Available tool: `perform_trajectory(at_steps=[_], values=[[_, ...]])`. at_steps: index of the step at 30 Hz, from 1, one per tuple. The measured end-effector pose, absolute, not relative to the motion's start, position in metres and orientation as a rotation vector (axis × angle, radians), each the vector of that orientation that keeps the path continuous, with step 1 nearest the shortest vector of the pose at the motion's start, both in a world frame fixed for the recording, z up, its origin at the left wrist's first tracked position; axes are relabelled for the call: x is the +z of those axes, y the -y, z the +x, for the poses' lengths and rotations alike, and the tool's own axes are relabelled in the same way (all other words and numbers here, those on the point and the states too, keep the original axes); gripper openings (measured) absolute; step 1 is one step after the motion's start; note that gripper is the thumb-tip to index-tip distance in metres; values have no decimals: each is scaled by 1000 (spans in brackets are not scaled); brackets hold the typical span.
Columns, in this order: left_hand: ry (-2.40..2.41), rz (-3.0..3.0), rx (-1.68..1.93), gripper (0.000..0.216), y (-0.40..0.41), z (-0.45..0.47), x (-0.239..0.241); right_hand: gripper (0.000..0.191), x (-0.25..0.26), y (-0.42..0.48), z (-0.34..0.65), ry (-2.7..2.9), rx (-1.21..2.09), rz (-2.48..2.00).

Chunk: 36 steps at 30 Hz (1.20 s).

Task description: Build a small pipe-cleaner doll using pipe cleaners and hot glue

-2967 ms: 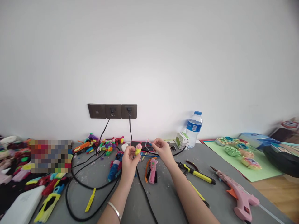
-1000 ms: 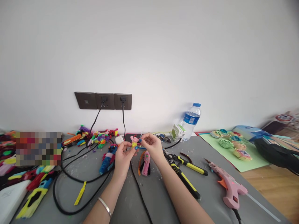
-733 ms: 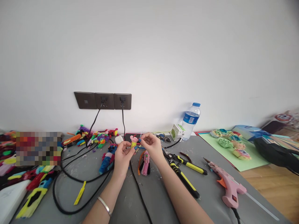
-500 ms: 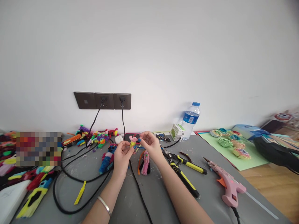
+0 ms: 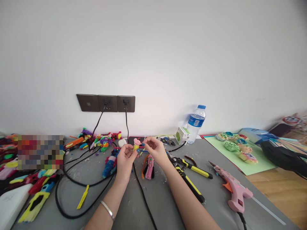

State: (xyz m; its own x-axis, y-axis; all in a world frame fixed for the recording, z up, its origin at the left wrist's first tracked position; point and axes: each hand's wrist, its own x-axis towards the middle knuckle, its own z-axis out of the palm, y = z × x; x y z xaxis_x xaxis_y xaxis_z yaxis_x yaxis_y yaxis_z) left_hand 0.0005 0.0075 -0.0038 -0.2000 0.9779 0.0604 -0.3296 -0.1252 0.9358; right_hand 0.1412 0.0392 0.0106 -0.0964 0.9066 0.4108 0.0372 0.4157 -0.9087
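The small pink-and-yellow pipe-cleaner figure (image 5: 136, 145) is held upright in the air above the far middle of the grey table (image 5: 213, 207), pinched by its yellow stem between thumb and fingers of the left hand (image 5: 125, 159). The right hand (image 5: 155, 150) meets it from the other side, thumb and forefinger pressed together right at the pink top. Whether they nip a loose end or a tiny extra piece is too small to tell. With so slight a hold, a hard squeeze could flatten the fuzzy top, or the piece could slip and drop among the black cables (image 5: 143, 196) and the pink pipe-cleaner doll (image 5: 150, 163) lying just beneath. Farther right lie yellow-handled pliers (image 5: 193, 170) and a pink glue gun (image 5: 234, 191). By the wall a clear plastic bottle with a blue cap (image 5: 196, 124) stands capped, its fill unclear, beside a shut green-and-white carton (image 5: 181, 135) — contents hidden.
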Motion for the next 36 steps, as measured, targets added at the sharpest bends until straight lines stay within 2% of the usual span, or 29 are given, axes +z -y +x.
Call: perform_trajectory(at_steps=[9,36], values=[[-1029,990,1550,33,-8,0,-7,3,13,-35,141,1529,825,-913],[-1014,1000,1593,33,-9,-2,-6,9,9,-35,142,1616,793,-897]])
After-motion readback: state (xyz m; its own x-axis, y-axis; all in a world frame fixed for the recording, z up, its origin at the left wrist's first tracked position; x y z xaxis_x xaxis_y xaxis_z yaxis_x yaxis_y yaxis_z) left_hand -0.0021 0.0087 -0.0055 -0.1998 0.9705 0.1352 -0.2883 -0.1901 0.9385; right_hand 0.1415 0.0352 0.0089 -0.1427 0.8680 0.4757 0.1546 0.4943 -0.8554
